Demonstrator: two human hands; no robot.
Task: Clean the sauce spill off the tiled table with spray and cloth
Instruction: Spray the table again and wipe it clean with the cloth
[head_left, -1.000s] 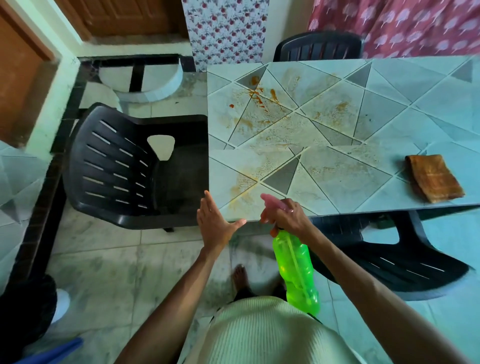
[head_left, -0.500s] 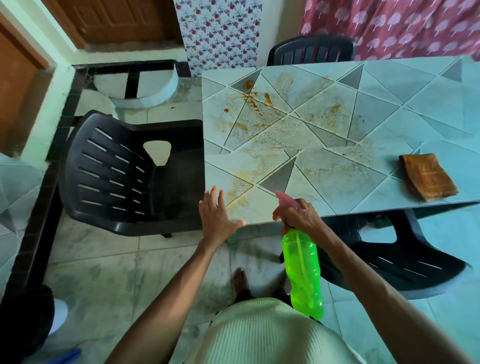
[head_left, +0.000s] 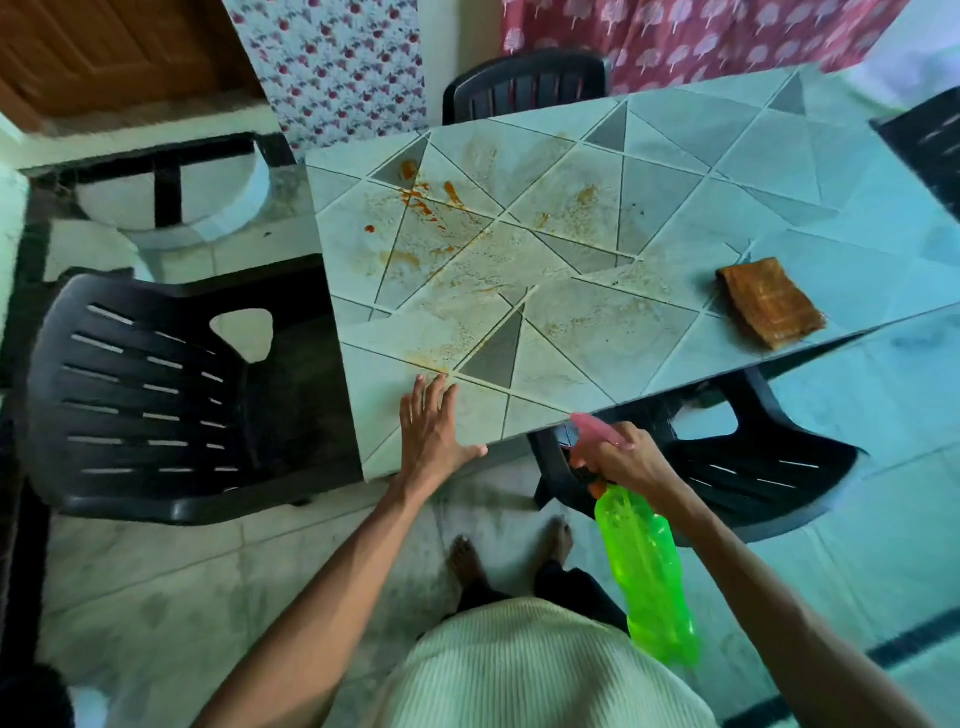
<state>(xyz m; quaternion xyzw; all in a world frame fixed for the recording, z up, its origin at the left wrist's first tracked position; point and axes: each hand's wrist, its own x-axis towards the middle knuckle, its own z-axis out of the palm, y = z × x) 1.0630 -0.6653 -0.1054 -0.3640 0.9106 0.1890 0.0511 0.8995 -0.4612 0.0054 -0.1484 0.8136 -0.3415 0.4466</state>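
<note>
Head view: the tiled table (head_left: 675, 171) is being looked down on from its near left corner by a standing person.
Progress: the task is being judged as barely begun, since no wiped patch is being shown anywhere on the table.
Sauce spill (head_left: 426, 202): orange-red streaks are being shown thickest toward the table's far left corner, with thinner smears and speckles trailing across the middle tiles to the near edge.
Left to do: by this judgement, the stained tiles are waiting to be sprayed and then wiped with the cloth; whether any spray has landed cannot be told.
Spray bottle (head_left: 649, 582): it is being held just off the table's near edge, its pink trigger head (head_left: 592, 427) aimed toward the tabletop.
Bottle contents: the body is translucent green; the liquid level inside cannot be told.
Right hand (head_left: 623, 457): it is being wrapped firmly round the bottle's neck and trigger.
Left hand (head_left: 434, 431): it is being laid flat, fingers straight and spread, on the table's near left corner, with nothing being held.
Cloth (head_left: 771, 304): a folded brown cloth is lying at the table's near right edge, well apart from both hands.
Black plastic chairs (head_left: 145, 400): they are being kept at the table's left side, under its near edge and at its far side.
</note>
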